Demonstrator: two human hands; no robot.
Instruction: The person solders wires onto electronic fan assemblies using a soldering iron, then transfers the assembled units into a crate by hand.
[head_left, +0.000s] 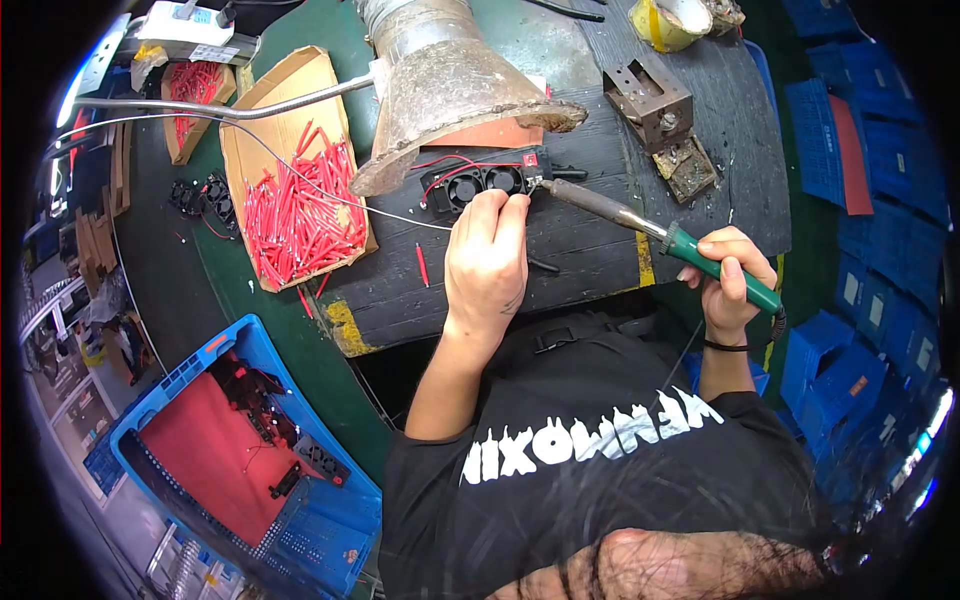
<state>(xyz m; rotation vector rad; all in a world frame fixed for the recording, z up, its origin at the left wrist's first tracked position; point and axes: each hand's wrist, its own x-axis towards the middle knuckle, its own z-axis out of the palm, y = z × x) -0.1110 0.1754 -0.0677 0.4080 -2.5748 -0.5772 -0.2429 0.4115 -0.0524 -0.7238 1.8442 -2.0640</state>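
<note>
My right hand is wrapped round the green handle of a soldering iron. The iron's tip points left, to the red-and-metal end of a black twin-fan unit lying on the dark bench. Red wires loop over that unit. My left hand is closed just in front of the fans, fingertips pinched near the iron's tip. A thin grey solder wire runs from the upper left into this hand. The exact contact at the tip is too small to make out.
Above the fans hangs a dirty metal fume hood. A cardboard box of red tube-like pieces stands left; one red piece lies loose. At right sits a metal iron stand. A blue crate with parts is lower left.
</note>
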